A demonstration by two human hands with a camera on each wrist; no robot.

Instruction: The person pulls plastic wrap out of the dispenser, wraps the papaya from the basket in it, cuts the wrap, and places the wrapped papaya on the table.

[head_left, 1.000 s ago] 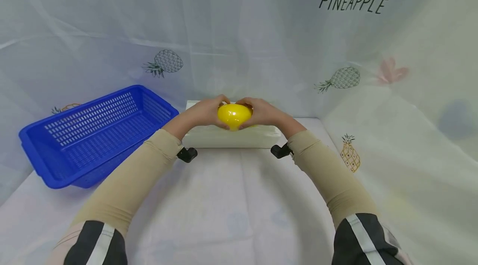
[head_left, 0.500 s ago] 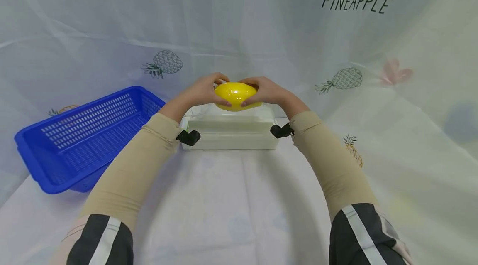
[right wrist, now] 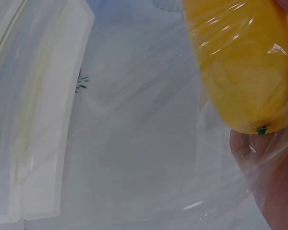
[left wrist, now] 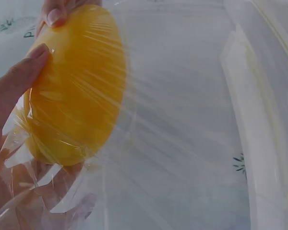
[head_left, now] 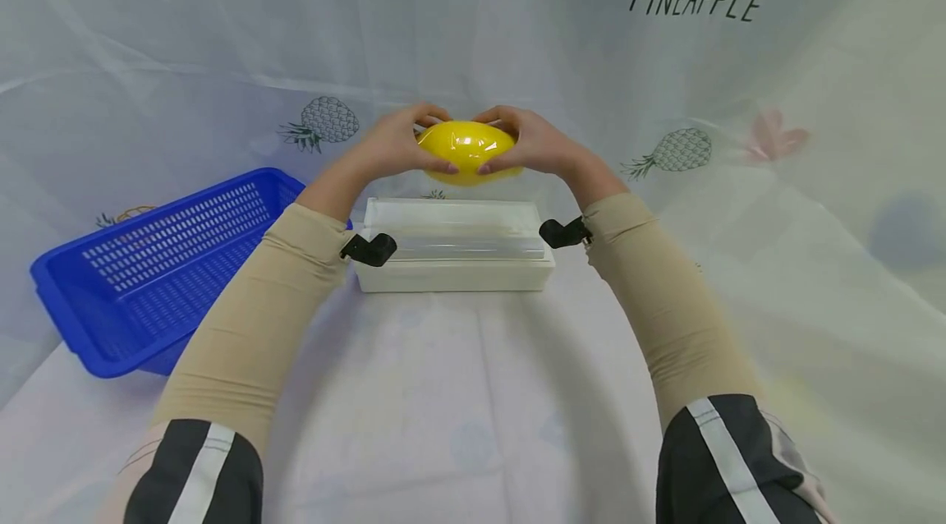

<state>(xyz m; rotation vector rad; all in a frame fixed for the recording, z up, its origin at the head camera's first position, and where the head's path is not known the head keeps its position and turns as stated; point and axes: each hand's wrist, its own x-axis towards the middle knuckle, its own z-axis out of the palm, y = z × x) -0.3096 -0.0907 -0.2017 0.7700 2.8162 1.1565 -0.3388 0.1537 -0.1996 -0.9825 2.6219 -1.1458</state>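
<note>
Both hands hold a glossy yellow oval fruit [head_left: 467,148] up in front of the curtain in the head view. My left hand [head_left: 392,142] grips its left end, thumb on the near side and fingers round the far side. The other end is in the grip of my right hand [head_left: 545,144], with its thumb close to the left one. Clear cling film [left wrist: 158,105] lies creased over the fruit and stretches toward a white film dispenser [head_left: 451,276] below. A small green stem tip [right wrist: 261,130] shows at one end in the right wrist view.
A blue perforated plastic basket [head_left: 148,343] stands to the left of the dispenser, partly behind the left forearm. White cloth [head_left: 414,409] covers the table. A pineapple-print curtain [head_left: 480,31] hangs behind and along the right side.
Both hands have lifted the fruit up and away from the dispenser, drawing film out with it. More of the dispenser's top now shows. The basket stays in place.
</note>
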